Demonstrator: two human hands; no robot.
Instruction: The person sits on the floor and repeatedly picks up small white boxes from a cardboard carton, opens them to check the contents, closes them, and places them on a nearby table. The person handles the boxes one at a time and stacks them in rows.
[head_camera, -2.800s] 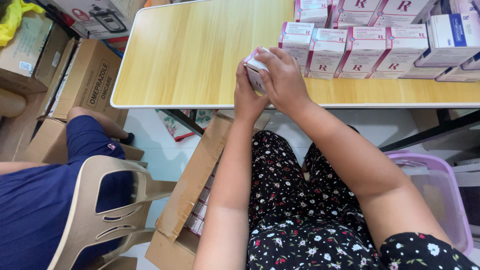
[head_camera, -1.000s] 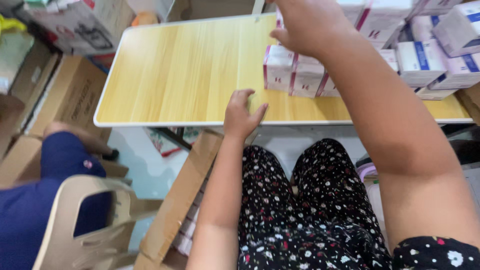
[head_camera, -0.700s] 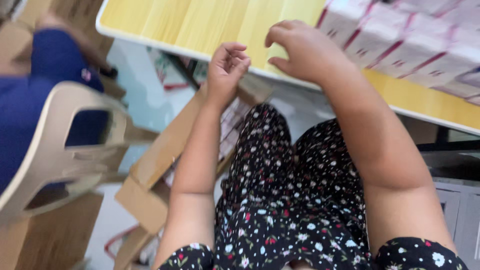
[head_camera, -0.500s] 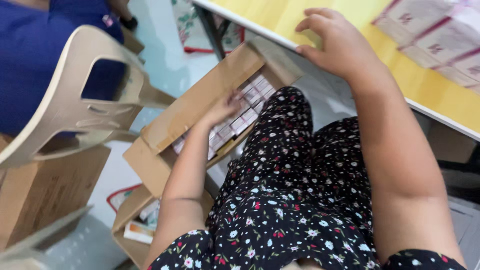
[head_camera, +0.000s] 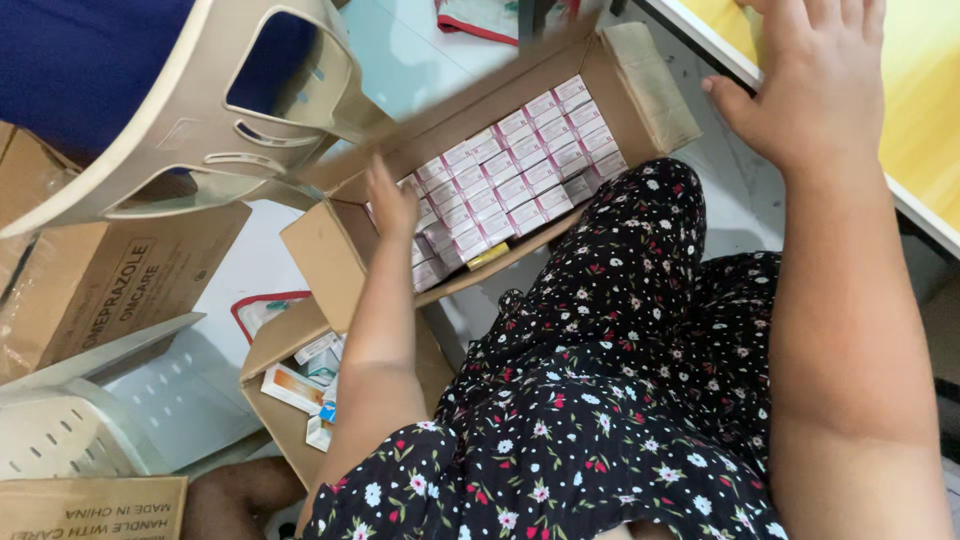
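Head view: left hand (head_camera: 392, 200) reaches into the open cardboard carton (head_camera: 330, 250) at frame centre, fingers loosely spread over the rows of small pink-and-white boxes (head_camera: 510, 165), nothing gripped yet. Right hand (head_camera: 815, 85) lies flat and open on the wooden surface (head_camera: 925, 120), upper right. Boxes look light, thin-walled, crushable; best pinched by the narrow end faces.

L hand (head_camera: 392, 200) dropped from tabletop into carton (head_camera: 340, 262) of small boxes (head_camera: 520, 165) — view swung down w/ it.
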